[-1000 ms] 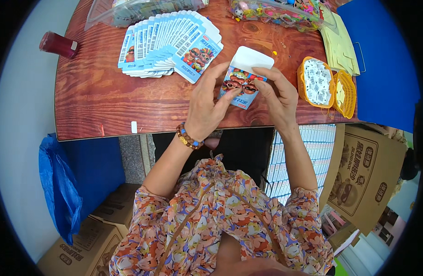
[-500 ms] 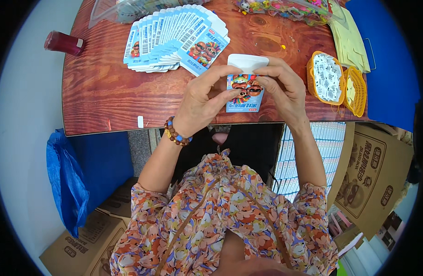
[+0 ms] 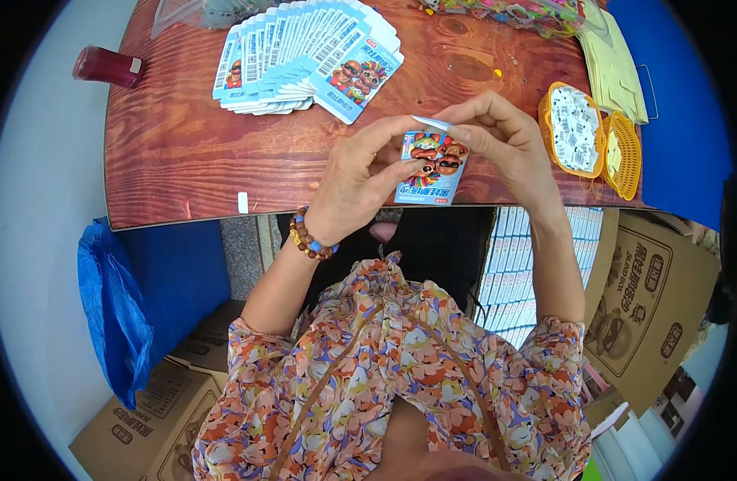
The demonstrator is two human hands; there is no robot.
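Gripping the box [image 3: 439, 171] by its left side, my left hand [image 3: 356, 180] lays its thumb on the printed face; what its other fingers do behind the card I cannot fully tell. My right hand [image 3: 512, 148] grasps the box by its white flap [image 3: 432, 123], thumb tip at the right end, index finger arched beyond it. The box sits between both hands at the near side of the table [image 3: 224, 160], closer to me than the fanned cartons [image 3: 304, 60]. From my remote seat the flap shows nearly edge-on, so I judge it partly bent at its crease. To fold it well, I would use the left thumb only to brace, light enough not to dent the face, and run the right thumb and index finger evenly along the crease. Pressing one end alone could skew the flap or buckle the card. I would also square the walls, since a racked box could make the edge catch.
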